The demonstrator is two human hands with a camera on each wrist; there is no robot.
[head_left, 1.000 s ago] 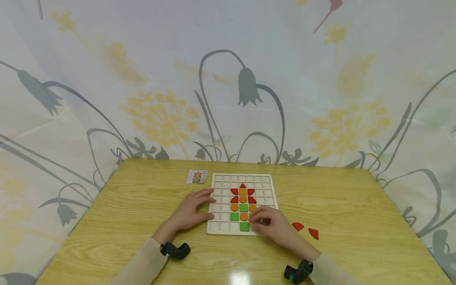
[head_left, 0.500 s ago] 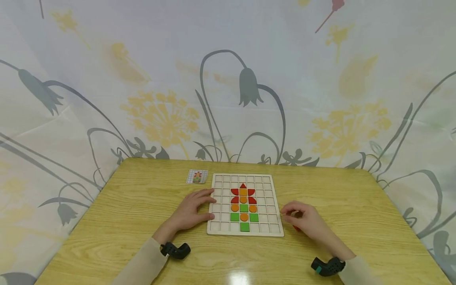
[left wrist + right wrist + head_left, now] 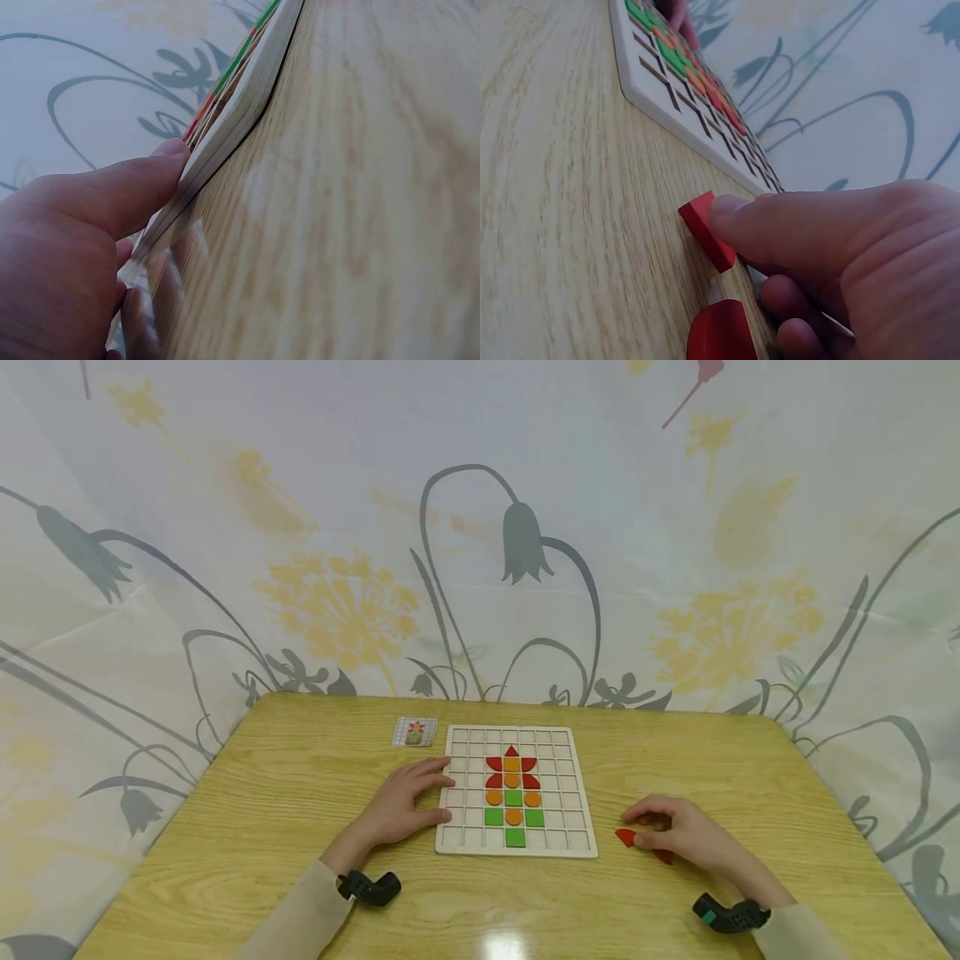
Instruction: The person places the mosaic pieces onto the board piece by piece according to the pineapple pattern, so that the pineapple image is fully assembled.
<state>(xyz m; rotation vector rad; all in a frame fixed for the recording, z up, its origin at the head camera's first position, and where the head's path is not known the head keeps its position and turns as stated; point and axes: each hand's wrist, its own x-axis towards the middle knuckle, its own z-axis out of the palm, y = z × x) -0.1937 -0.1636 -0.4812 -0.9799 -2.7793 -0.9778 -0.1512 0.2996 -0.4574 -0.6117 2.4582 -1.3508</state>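
A white grid board (image 3: 558, 842) lies on the table, its cells holding red, orange and green pieces in a flower shape. My left hand (image 3: 405, 802) rests along the board's left edge, fingers spread and thumb tip against the rim (image 3: 217, 157). Right of the board, my right hand (image 3: 693, 835) has its thumb on a red quarter-circle piece (image 3: 709, 229), fingers curled behind; the index fingertip's contact is hidden in the right wrist view. A second red quarter-circle piece (image 3: 724, 334) lies just below, partly covered by the hand in the head view.
A small pattern card (image 3: 415, 732) with a printed flower lies beyond the left hand, beside the board's far left corner. The wooden table (image 3: 322, 727) ends at a wall hanging (image 3: 480, 610) printed with flowers. Both wrists carry black cameras (image 3: 731, 914).
My right hand has left the board, where a green square now shows in the lower right cell it covered, and has moved right to the red pieces. The left hand stays put.
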